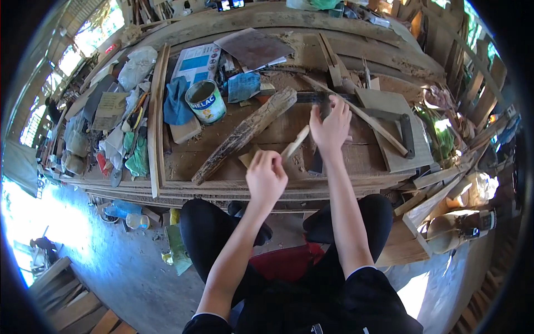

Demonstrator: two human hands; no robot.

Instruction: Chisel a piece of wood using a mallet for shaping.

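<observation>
A pale, narrow piece of wood [296, 140] extends from my left hand [267, 179], whose fingers are curled round its lower end near the workbench's front. My right hand [331, 129] is raised to the right of this piece, fingers bent but apart, with nothing visibly gripped. Beneath it is a dark, flat tool [316, 163], partly hidden. A rough, weathered length of wood [245, 133] lies diagonally left of both hands. Right of my right hand, a long thin stick [381, 129] crosses a dark L-shaped tool [409, 136] on a grey board [420, 156].
The workbench [356, 172] carries a tin can [208, 114], blue cloths [177, 103], cardboard and papers [245, 47], long battens [157, 128] and piled odds and ends [111, 111] at left. Plastic bottles [125, 210] lie below at left; loose planks [417, 222] stand at right.
</observation>
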